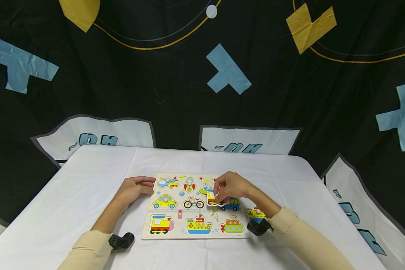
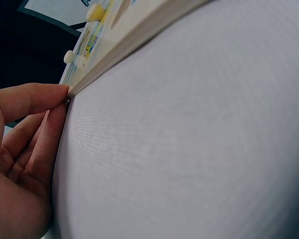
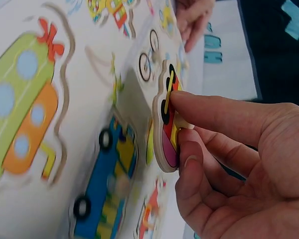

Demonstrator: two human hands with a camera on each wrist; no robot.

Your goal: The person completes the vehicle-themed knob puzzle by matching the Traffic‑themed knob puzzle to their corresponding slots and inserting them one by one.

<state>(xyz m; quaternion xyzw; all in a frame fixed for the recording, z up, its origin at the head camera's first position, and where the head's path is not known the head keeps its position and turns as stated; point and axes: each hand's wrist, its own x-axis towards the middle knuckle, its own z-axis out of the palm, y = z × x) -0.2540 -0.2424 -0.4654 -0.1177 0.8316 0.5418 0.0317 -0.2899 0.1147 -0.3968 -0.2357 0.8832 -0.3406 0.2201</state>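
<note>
A wooden peg puzzle board (image 1: 179, 225) with vehicle pictures lies on the white table. My left hand (image 1: 131, 191) rests at its left edge; the left wrist view shows thumb and fingertips right at the board's edge (image 2: 134, 47). Above the board's right half, my right hand (image 1: 234, 184) pinches a train puzzle piece (image 1: 210, 197) by its small knob. In the right wrist view the train piece (image 3: 165, 144) stands tilted, close over the bus piece (image 3: 107, 184). A ship piece (image 1: 255, 214) lies on the table right of the board, partly behind the right wrist.
Knobbed car (image 1: 164, 201), plane (image 1: 168, 182) and bicycle (image 1: 193, 203) pieces sit in the board. Along its front row show a train picture (image 1: 160, 224), a ship picture (image 1: 199, 225) and a submarine picture (image 1: 232, 225). A black patterned curtain (image 1: 175, 93) hangs behind the table.
</note>
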